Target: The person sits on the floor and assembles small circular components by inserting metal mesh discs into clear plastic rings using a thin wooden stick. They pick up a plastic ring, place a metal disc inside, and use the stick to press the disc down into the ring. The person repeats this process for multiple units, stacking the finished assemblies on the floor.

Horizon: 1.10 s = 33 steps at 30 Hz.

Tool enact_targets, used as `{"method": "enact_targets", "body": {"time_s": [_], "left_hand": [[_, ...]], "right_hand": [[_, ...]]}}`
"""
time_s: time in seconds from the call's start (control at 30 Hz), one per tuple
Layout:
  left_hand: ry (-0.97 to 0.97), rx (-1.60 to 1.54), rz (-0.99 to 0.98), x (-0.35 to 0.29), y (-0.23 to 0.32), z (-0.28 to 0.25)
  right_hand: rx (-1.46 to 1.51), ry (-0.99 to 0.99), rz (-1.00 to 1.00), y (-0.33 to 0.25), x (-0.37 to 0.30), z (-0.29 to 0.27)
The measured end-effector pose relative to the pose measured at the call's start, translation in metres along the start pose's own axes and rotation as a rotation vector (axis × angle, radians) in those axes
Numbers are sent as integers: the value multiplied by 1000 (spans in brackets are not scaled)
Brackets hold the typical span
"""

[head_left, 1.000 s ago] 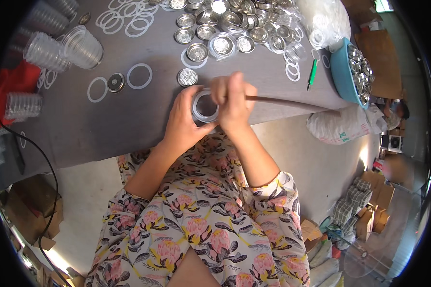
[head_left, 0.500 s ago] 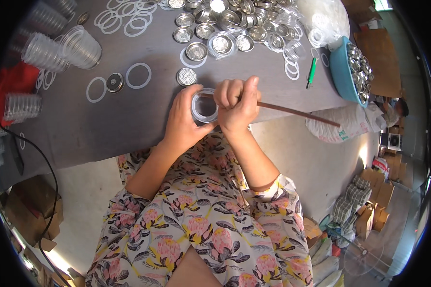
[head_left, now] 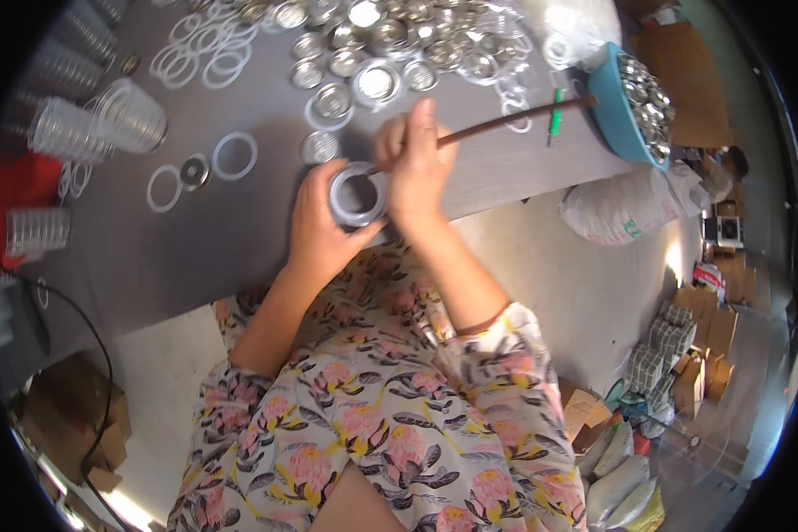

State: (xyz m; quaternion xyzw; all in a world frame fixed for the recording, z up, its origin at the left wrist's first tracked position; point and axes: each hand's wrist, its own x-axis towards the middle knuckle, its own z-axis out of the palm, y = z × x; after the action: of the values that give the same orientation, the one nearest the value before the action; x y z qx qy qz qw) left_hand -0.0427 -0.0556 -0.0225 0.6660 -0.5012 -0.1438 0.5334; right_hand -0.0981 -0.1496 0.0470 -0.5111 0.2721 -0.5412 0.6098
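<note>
Round container (head_left: pixel 355 216) braced by one hand, brown rod (head_left: pixel 514 118) gripped in the other

Seen from above, a person in a floral garment (head_left: pixel 372 390) works at a grey table (head_left: pixel 239 217). The container, pale-rimmed and open at the top, is near the table's front edge, before the person; whether it rests on the surface cannot be told. The left hand (head_left: pixel 317 213) curves around its left side, thumb at the near side. The right hand (head_left: pixel 417 173) is closed in a fist around the rod, thumb up. The rod's short end reaches the container's mouth, though contact is unclear; its long end slants right, toward a blue basin (head_left: pixel 605 115) of metal caps (head_left: pixel 652 106).

Just beyond the container lies a perforated metal disc (head_left: pixel 320 147). Farther back spreads a pile of silvery caps (head_left: pixel 399 35). To the left, a dark-centred cap (head_left: pixel 194 172) lies between two white rings (head_left: pixel 236 135), near stacked clear cups (head_left: pixel 129 115).
</note>
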Motion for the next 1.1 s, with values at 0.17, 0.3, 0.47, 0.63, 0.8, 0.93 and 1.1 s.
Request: {"method": "enact_targets", "body": {"time_s": [0.17, 0.3, 0.47, 0.63, 0.8, 0.93, 1.1], "left_hand": [[86, -69, -85, 4, 4, 1], [90, 162, 47, 6, 0, -4], [53, 149, 75, 7, 12, -4], [31, 137, 40, 7, 10, -6], [96, 10, 47, 9, 7, -10], [150, 76, 146, 23, 7, -30], [-106, 320, 129, 89, 0, -48]], "right_hand": [[178, -97, 207, 23, -28, 10], [-74, 100, -106, -17, 14, -32], [-1139, 332, -425, 16, 119, -149], [-1526, 187, -256, 27, 136, -185], [-1147, 126, -450, 6, 87, -146], [-882, -447, -184, -8, 12, -115], [-658, -433, 5, -18, -20, -91]]}}
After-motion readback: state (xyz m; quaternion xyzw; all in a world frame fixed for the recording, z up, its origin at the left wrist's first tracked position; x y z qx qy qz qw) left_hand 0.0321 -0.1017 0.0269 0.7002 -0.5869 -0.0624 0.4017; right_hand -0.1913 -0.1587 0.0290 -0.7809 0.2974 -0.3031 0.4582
